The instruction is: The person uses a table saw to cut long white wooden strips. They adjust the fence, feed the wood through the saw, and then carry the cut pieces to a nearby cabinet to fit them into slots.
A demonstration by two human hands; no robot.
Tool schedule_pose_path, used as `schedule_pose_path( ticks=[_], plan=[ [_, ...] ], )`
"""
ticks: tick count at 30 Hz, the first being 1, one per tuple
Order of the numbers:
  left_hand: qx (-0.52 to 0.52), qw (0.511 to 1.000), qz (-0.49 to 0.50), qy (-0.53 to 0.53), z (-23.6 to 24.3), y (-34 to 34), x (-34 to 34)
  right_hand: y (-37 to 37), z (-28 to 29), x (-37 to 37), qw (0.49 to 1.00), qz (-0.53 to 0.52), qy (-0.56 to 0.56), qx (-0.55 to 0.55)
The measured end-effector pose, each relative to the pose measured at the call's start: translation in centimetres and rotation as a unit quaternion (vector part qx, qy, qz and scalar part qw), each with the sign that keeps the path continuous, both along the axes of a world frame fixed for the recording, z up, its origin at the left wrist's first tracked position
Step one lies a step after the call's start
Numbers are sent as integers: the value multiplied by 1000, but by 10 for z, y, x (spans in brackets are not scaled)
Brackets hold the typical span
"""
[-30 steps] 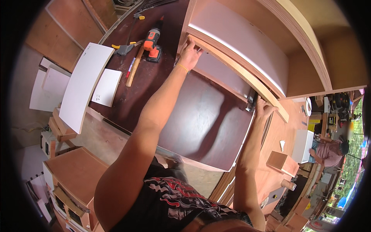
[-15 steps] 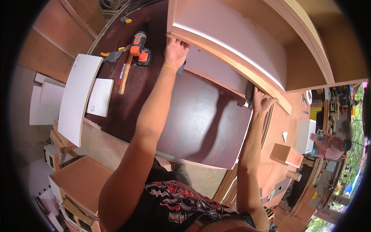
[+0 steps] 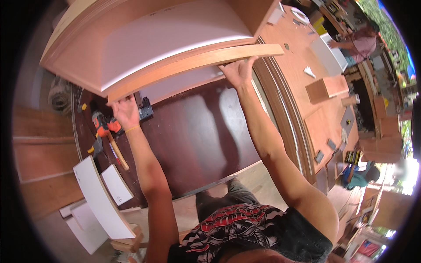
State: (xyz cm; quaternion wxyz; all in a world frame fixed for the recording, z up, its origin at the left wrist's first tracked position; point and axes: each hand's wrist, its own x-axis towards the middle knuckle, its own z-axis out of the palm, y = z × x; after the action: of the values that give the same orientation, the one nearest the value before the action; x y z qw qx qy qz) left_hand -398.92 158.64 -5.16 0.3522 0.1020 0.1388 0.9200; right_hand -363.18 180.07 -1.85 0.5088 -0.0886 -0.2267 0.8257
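Note:
A long, light wooden strip [image 3: 188, 62] lies along the front edge of a wooden cabinet box [image 3: 74, 70] with a white inner panel. My left hand [image 3: 126, 113] holds the strip from below near its left end, with its fingertips hidden behind the wood. Farther right, my right hand [image 3: 239, 73] grips it from underneath, close to the right end, which sticks out past the cabinet's side. Beneath the cabinet, a black metal bracket-like part [image 3: 145, 109] shows beside my left hand. Both arms reach over a dark, glossy tabletop [image 3: 188, 140].
An orange and black cordless drill [image 3: 101, 124] and a wooden-handled hammer [image 3: 117, 151] lie left of my forearm. White boards [image 3: 98, 195] overhang the table's left corner. On the right is a workbench with a small wooden box [image 3: 326, 89]. One person [image 3: 362, 44] works behind it; another [image 3: 362, 174] is lower right.
The view has turned, so the cabinet and strip now run more level across the top. Both hands stay on the strip, which appears tilted slightly away from the cabinet's edge.

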Motion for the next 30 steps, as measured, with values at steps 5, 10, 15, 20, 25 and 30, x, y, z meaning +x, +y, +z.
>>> schedule_pose_path(
  ticks=[5,10,15,20,25,30],
  plan=[
    [-56,997,28,34,7,-11,24,-14,1,15,993,-45,54,-94],
    [-142,988,28,51,14,-44,29,-22,-5,25,990,-70,0,-121],
    [-245,967,58,42,17,-50,12,-20,6,19,991,-49,-59,-109],
    [-357,929,67,68,43,-4,43,14,-9,43,985,-45,-128,-110],
    [-339,936,76,63,31,5,30,38,-21,29,987,-17,-104,-122],
    [-333,938,91,33,20,15,13,31,-10,13,984,-36,-140,-103]
  ],
)
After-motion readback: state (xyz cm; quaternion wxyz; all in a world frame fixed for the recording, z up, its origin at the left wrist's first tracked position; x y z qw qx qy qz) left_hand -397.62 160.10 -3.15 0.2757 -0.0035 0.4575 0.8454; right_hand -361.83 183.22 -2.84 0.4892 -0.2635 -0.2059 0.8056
